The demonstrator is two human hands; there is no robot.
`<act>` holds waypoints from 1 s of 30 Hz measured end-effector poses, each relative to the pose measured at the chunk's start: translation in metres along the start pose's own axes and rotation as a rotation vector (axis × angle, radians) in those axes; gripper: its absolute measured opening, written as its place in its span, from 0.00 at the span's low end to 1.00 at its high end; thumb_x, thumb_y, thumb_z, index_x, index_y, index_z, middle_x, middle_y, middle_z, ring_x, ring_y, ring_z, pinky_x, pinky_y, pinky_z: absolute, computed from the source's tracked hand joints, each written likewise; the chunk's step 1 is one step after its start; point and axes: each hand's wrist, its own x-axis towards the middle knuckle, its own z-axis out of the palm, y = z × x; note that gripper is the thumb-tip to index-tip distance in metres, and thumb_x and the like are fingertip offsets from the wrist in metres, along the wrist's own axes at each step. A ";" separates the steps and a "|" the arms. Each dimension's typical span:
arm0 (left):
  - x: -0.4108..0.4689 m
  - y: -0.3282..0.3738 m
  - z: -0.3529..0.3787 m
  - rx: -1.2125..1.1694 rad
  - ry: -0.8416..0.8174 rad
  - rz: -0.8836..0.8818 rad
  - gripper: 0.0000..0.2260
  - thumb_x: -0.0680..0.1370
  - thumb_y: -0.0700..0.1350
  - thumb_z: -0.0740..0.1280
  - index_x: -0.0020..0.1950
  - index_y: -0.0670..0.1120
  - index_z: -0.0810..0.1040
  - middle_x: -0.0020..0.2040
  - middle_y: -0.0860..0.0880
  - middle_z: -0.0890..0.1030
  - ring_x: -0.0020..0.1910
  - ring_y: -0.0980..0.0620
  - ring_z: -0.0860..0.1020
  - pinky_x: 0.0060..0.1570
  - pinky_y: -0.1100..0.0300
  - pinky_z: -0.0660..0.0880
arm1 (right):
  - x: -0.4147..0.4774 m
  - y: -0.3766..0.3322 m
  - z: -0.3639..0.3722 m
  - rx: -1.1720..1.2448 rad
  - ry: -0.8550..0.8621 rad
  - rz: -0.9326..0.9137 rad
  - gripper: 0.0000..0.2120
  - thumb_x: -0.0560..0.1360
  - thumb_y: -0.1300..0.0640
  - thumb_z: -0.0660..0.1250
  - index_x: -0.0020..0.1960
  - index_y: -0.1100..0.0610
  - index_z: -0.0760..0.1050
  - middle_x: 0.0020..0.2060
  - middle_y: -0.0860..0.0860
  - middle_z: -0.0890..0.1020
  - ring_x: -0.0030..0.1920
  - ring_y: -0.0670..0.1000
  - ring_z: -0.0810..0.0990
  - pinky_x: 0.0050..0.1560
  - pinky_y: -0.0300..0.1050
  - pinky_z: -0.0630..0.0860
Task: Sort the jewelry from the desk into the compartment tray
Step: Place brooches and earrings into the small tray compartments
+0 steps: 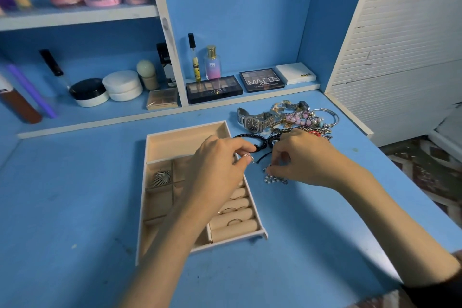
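Observation:
A beige compartment tray [152,147] lies on the blue desk, with a silver leaf-shaped brooch [162,177] in a small left cell and two rings [233,221] in the ring rolls. My left hand [220,165] hovers over the tray's right side, pinching a small silver piece [248,157]. My right hand [302,157] rests beside the tray, fingertips pinching a small beaded silver piece [275,179] that lies on the desk. A black bead bracelet [250,136] lies behind both hands. Further back sits a tangled jewelry pile [300,117] with a silver watch [252,122].
Eyeshadow palettes [213,89], perfume bottles [212,62] and cream jars [122,85] line the low shelf behind the desk. A white slatted panel [400,45] stands at the right. The desk's right edge drops to a patterned floor [430,162].

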 end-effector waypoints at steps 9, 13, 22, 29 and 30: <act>-0.002 -0.003 -0.002 0.003 -0.016 -0.016 0.09 0.75 0.50 0.67 0.53 0.60 0.79 0.45 0.55 0.77 0.33 0.63 0.68 0.31 0.71 0.61 | 0.001 -0.009 -0.007 -0.101 -0.042 0.091 0.15 0.69 0.40 0.68 0.40 0.53 0.76 0.37 0.48 0.79 0.40 0.51 0.75 0.30 0.40 0.64; -0.002 -0.003 -0.004 -0.011 -0.013 -0.016 0.09 0.75 0.49 0.67 0.53 0.59 0.79 0.43 0.55 0.75 0.33 0.64 0.68 0.32 0.73 0.60 | -0.002 -0.014 -0.011 -0.167 -0.054 0.133 0.21 0.68 0.36 0.66 0.39 0.55 0.78 0.36 0.50 0.80 0.38 0.52 0.76 0.28 0.39 0.62; -0.004 -0.001 -0.005 -0.027 -0.016 -0.025 0.09 0.75 0.49 0.66 0.53 0.59 0.79 0.39 0.58 0.73 0.33 0.63 0.68 0.31 0.71 0.61 | -0.002 -0.012 -0.013 -0.117 -0.145 0.178 0.15 0.69 0.47 0.69 0.42 0.60 0.80 0.39 0.55 0.83 0.33 0.51 0.71 0.30 0.40 0.63; -0.004 0.000 -0.003 -0.010 -0.012 -0.024 0.08 0.75 0.50 0.67 0.52 0.60 0.80 0.39 0.57 0.74 0.35 0.62 0.69 0.32 0.67 0.64 | -0.004 -0.009 -0.008 0.003 -0.123 0.146 0.09 0.72 0.53 0.69 0.40 0.59 0.79 0.35 0.52 0.82 0.34 0.53 0.76 0.36 0.46 0.73; -0.005 0.000 -0.002 -0.011 -0.012 -0.025 0.08 0.75 0.51 0.67 0.51 0.61 0.80 0.41 0.56 0.76 0.35 0.62 0.69 0.32 0.65 0.65 | -0.006 -0.007 -0.010 0.044 -0.102 0.150 0.08 0.72 0.52 0.69 0.41 0.57 0.78 0.33 0.49 0.80 0.36 0.51 0.77 0.36 0.45 0.73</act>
